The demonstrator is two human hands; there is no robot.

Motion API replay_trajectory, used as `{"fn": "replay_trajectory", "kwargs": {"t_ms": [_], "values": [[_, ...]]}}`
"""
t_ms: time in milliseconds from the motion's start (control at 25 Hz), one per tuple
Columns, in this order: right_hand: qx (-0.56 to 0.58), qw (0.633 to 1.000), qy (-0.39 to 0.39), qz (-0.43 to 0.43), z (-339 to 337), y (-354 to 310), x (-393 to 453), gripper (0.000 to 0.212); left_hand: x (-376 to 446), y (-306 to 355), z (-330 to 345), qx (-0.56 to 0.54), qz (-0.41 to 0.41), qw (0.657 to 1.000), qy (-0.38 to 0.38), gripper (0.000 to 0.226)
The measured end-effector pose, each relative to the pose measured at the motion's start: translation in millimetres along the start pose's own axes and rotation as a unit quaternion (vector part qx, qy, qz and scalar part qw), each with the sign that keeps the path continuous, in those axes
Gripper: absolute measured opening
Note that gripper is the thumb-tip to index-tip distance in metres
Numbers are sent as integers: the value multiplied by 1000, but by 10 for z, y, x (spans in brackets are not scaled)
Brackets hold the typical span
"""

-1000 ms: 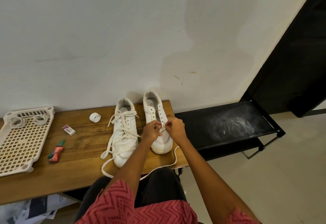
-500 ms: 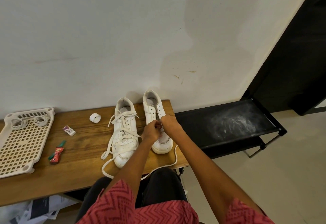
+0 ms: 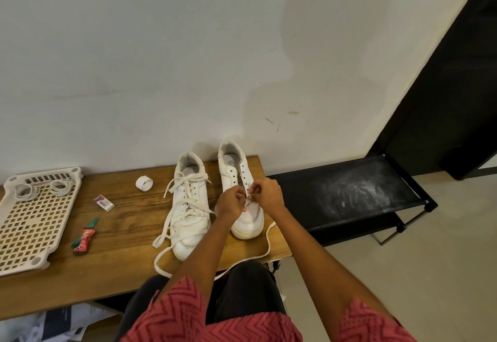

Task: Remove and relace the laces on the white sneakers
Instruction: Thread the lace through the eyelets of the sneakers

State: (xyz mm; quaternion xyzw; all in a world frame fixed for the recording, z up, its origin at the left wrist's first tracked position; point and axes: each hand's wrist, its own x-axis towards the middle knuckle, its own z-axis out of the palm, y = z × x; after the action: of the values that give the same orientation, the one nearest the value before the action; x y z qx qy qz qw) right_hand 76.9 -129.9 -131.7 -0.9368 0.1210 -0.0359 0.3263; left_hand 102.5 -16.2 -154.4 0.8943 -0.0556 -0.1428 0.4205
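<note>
Head view, looking down on a wooden bench (image 3: pixel 129 236) against a pale wall. Two white sneakers stand side by side, toes toward the person. The left sneaker (image 3: pixel 189 207) is laced but untied. The right sneaker (image 3: pixel 243 196) has bare eyelets, and a loose lace (image 3: pixel 265 244) trails off past its toe. Left hand (image 3: pixel 230 204) and right hand (image 3: pixel 266 193) meet over its lower eyelets, fingers curled, seemingly pinching the lace tip between them, though the tip is too small to see clearly. Best to hold the shoe steady, feed the tip squarely through the eyelet, and keep the lace flat and untwisted.
</note>
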Motion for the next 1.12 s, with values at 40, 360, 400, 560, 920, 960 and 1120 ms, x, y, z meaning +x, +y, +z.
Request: {"fn": "replay_trajectory", "kwargs": {"t_ms": [40,360,400,560,920,960,1120], "values": [[15,1000,-9,11,-20,12,15,8,5,-2,2,-10,-3,1000,1,12],[46,997,-56,11,-17,69,-43,36,-16,-19,-28,-142,-27,989,19,21],[46,997,-57,12,-11,67,-37,37,-20,-8,-21,-147,-34,988,27,20],[63,996,-56,22,-10,63,-47,36,-23,71,10,-122,-56,989,67,16],[40,996,-79,28,14,61,-7,36,-71,40,-63,-13,30,999,31,23],[34,996,-84,23,22,58,-6,36,-68,53,-88,1,26,999,24,23],[36,997,-61,-5,6,115,-17,24,-40,72,-69,4,16,1000,25,20]]}}
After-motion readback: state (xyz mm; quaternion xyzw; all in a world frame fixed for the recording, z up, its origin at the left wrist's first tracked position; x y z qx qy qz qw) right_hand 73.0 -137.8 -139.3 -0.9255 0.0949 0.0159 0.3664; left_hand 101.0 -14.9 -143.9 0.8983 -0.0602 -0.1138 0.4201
